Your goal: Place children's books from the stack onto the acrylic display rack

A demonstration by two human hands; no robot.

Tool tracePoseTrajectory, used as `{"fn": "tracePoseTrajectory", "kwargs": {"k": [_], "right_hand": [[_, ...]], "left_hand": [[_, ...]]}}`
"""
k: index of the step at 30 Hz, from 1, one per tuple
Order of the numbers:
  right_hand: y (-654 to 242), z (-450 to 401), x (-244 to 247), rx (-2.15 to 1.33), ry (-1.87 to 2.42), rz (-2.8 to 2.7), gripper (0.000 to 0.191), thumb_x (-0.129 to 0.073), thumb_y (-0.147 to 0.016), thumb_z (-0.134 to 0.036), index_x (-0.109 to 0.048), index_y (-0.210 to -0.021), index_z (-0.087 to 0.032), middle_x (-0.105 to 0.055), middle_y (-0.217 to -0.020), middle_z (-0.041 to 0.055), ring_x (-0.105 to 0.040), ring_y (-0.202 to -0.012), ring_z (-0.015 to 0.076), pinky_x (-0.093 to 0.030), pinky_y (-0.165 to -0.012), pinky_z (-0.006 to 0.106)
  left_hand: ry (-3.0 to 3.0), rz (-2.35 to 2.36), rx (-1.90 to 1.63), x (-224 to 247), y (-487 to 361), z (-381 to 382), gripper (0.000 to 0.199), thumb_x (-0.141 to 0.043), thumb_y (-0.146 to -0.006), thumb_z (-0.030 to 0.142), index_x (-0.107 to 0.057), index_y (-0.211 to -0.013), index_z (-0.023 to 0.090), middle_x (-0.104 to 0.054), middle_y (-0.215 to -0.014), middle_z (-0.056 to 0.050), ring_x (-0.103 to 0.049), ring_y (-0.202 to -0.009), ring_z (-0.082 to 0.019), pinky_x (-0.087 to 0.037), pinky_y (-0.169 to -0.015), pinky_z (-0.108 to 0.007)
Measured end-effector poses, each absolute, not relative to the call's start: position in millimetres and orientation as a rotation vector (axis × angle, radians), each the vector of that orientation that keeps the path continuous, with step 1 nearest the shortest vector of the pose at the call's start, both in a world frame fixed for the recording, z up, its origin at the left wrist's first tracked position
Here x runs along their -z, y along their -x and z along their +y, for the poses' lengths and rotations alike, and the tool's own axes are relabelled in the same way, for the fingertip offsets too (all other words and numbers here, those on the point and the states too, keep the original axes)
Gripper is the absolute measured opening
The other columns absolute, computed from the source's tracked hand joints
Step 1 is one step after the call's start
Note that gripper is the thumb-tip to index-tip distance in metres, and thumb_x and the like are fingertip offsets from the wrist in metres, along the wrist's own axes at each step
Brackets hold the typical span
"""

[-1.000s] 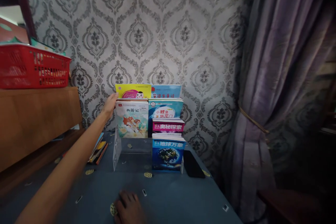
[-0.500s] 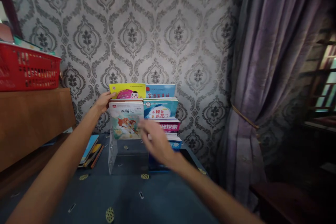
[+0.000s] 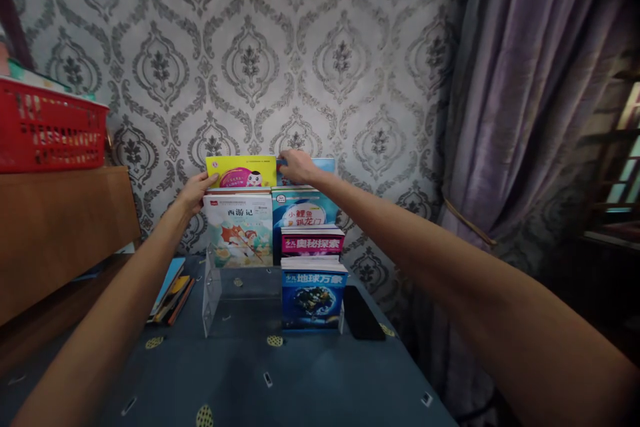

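Note:
A clear stepped stand (image 3: 212,293) holds children's books in two columns. My left hand (image 3: 196,192) is closed on the left edge of the yellow book (image 3: 241,168) at the back. My right hand (image 3: 299,168) reaches over the lower books, its fingers closed at the yellow book's right edge, covering part of the light blue book (image 3: 325,164) beside it. Below the yellow book stands a pale illustrated book (image 3: 239,230). In the right column are a teal book (image 3: 305,203), a magenta book (image 3: 313,243) and, lowest, a dark blue book with a globe (image 3: 314,300).
A black flat device (image 3: 364,312) lies right of the stand on the blue patterned cloth (image 3: 240,380). Several loose books (image 3: 173,290) lie to the left. A red basket (image 3: 55,127) sits on a wooden cabinet (image 3: 70,227). Patterned wall behind, purple curtain (image 3: 505,113) at right.
My right hand has moved up from in front of the pale book to the top row, uncovering the magenta and globe books. My left hand stays at the yellow book's edge.

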State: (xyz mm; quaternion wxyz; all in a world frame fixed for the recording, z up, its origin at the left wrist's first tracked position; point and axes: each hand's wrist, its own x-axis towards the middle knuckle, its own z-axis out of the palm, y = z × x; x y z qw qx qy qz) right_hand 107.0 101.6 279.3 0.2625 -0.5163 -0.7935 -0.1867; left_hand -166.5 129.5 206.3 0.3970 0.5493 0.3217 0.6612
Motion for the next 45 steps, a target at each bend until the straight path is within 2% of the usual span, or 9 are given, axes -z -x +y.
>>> {"fn": "tracePoseTrajectory", "kwargs": {"k": [7,13,16,20,26,34,40,45], "right_hand": [[-112,108,-285,0.456,1.39,-2.164,0.036,-0.054,-0.086,-0.019,-0.069,-0.119,-0.01,-0.074,-0.117,0.0161,-0.067,-0.107,0.0294,-0.049,-0.085,0.033],[-116,108,-277,0.501,1.3,-2.159,0.043,-0.054,-0.09,-0.02,-0.064,-0.13,-0.011,-0.069,-0.129,0.016,-0.063,-0.116,0.0286,-0.046,-0.096,0.036],[-120,109,-271,0.516,1.203,-2.161,0.043,-0.052,-0.091,-0.019,-0.064,-0.131,-0.013,-0.07,-0.128,0.0145,-0.064,-0.114,0.0272,-0.045,-0.097,0.037],[-124,112,-269,0.497,1.168,-2.147,0.045,-0.053,-0.086,-0.013,-0.066,-0.129,-0.014,-0.073,-0.12,0.012,-0.065,-0.106,0.0248,-0.045,-0.092,0.034],[-128,115,-272,0.44,1.101,-2.155,0.038,-0.055,-0.083,-0.017,-0.069,-0.118,-0.015,-0.075,-0.106,0.0085,-0.064,-0.091,0.0234,-0.045,-0.082,0.031],[-134,120,-271,0.389,0.993,-2.158,0.032,-0.055,-0.078,-0.014,-0.069,-0.106,-0.014,-0.073,-0.104,0.0085,-0.062,-0.092,0.0226,-0.044,-0.081,0.031],[-136,120,-268,0.408,0.944,-2.186,0.037,-0.054,-0.079,-0.014,-0.069,-0.114,-0.014,-0.074,-0.107,0.0088,-0.064,-0.092,0.0225,-0.046,-0.083,0.032],[-136,116,-267,0.465,0.995,-2.182,0.046,-0.053,-0.08,-0.011,-0.067,-0.124,-0.014,-0.075,-0.11,0.0099,-0.066,-0.094,0.0237,-0.048,-0.085,0.034]], "left_hand": [[-1.395,0.811,-1.687,-206,166,136,0.029,-0.075,-0.078,0.021,-0.073,-0.105,0.012,-0.08,-0.094,-0.01,-0.076,-0.09,-0.027,-0.064,-0.078,-0.037],[-1.403,0.803,-1.675,-206,168,138,0.029,-0.074,-0.078,0.021,-0.073,-0.106,0.013,-0.08,-0.092,-0.009,-0.076,-0.084,-0.024,-0.064,-0.075,-0.034],[-1.4,0.795,-1.682,-206,173,138,0.029,-0.075,-0.077,0.021,-0.073,-0.104,0.014,-0.08,-0.09,-0.008,-0.076,-0.079,-0.022,-0.064,-0.072,-0.032],[-1.379,0.769,-1.702,-205,179,139,0.027,-0.072,-0.078,0.019,-0.072,-0.105,0.012,-0.08,-0.092,-0.009,-0.076,-0.079,-0.021,-0.064,-0.072,-0.031],[-1.374,0.792,-1.724,-205,178,141,0.029,-0.068,-0.08,0.015,-0.072,-0.109,0.011,-0.08,-0.095,-0.009,-0.075,-0.077,-0.02,-0.064,-0.071,-0.029],[-1.369,0.794,-1.72,-207,173,141,0.029,-0.07,-0.083,0.017,-0.07,-0.111,0.011,-0.079,-0.1,-0.011,-0.076,-0.093,-0.026,-0.064,-0.084,-0.039],[-1.389,0.747,-1.711,-203,173,138,0.024,-0.07,-0.085,0.019,-0.07,-0.107,0.011,-0.079,-0.095,-0.009,-0.076,-0.085,-0.022,-0.064,-0.083,-0.036],[-1.384,0.757,-1.697,-201,171,132,0.021,-0.065,-0.088,0.02,-0.07,-0.106,0.011,-0.079,-0.088,-0.007,-0.074,-0.071,-0.017,-0.064,-0.075,-0.031]]}}
